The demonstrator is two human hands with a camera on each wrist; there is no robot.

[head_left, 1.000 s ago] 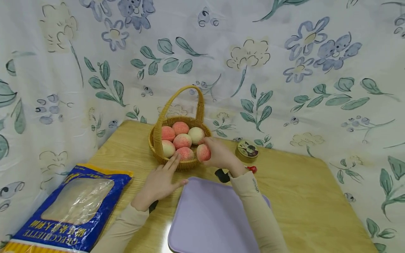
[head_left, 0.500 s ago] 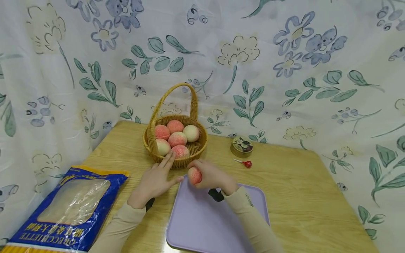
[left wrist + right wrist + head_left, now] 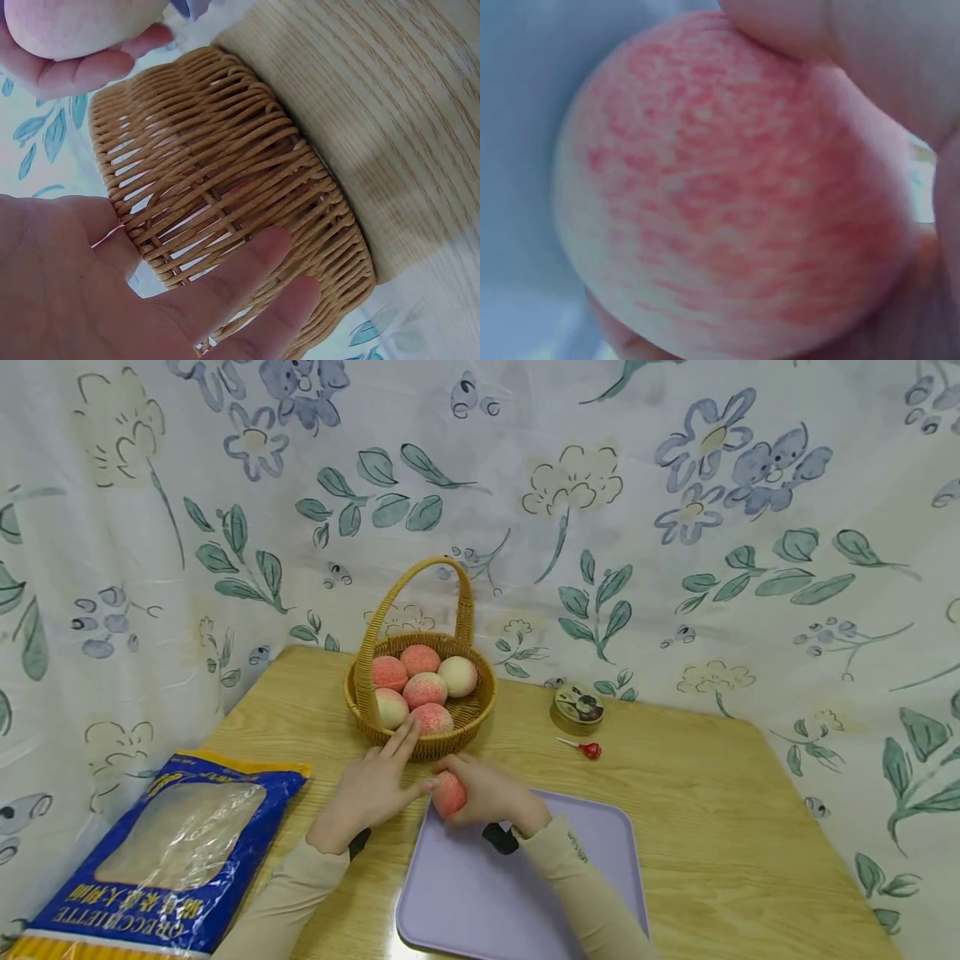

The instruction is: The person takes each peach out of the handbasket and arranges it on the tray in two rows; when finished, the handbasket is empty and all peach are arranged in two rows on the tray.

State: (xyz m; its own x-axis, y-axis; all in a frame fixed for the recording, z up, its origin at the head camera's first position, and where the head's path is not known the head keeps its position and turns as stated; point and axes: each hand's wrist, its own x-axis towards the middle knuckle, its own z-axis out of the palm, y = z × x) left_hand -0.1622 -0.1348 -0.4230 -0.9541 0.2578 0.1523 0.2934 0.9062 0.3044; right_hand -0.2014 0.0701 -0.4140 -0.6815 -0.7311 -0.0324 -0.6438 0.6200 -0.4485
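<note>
A round pink-and-cream peach (image 3: pixel 450 794) is gripped in my right hand (image 3: pixel 487 792), over the far left corner of the lilac tray (image 3: pixel 517 893). The right wrist view is nearly filled by the speckled peach (image 3: pixel 735 187), with fingers curled round its edges. My left hand (image 3: pixel 373 789) rests its extended fingers on the near side of the wicker basket (image 3: pixel 468 727). In the left wrist view, two fingers lie along the basket's woven wall (image 3: pixel 202 165). Several peaches (image 3: pixel 426 691) sit inside the basket, grouped toward its left.
A blue-and-yellow pasta bag (image 3: pixel 172 852) lies at the left of the wooden table (image 3: pixel 720 827). Behind the tray are a red lollipop (image 3: pixel 590 750) and a round tin (image 3: pixel 577 708). A floral curtain (image 3: pixel 525 485) hangs at the back.
My right hand has lifted a peach out of the basket's right side and brought it toward me over the tray's corner. The left hand has stayed against the basket.
</note>
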